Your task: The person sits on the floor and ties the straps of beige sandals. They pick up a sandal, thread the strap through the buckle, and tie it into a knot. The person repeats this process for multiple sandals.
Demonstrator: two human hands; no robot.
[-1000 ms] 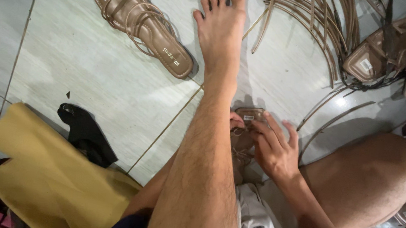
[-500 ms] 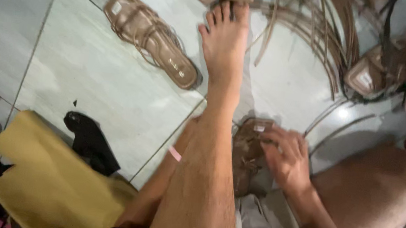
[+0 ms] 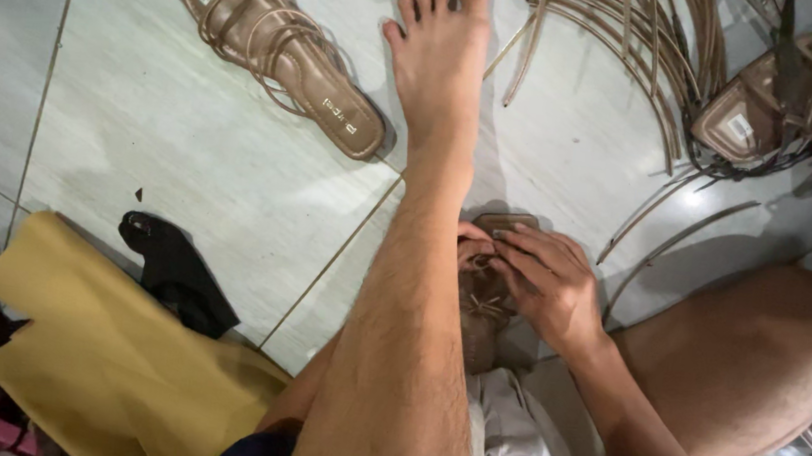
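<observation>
Down on the pale tiled floor (image 3: pixel 183 144), the person sits with one bare leg (image 3: pixel 415 289) stretched forward. Right hand (image 3: pixel 550 288) lies over a brown strappy sandal (image 3: pixel 484 302) that sits on the floor between the legs, just right of the outstretched shin. Its fingers (image 3: pixel 525 246) are curled down onto the sandal's toe end and straps, closed in a pinch there. Left hand (image 3: pixel 469 248) mostly hidden behind the leg; only fingertips show, touching the same straps. Cannot tell how far that hand is closed.

Nearby: a finished tan strap sandal (image 3: pixel 284 49) lies flat on the floor to the left of the foot. Loose brown straps (image 3: pixel 626 50) fan out at top. More sandals piled at right (image 3: pixel 792 98). Yellow cloth (image 3: pixel 111 358) and a black sole piece (image 3: pixel 175 269) lie lower left.
</observation>
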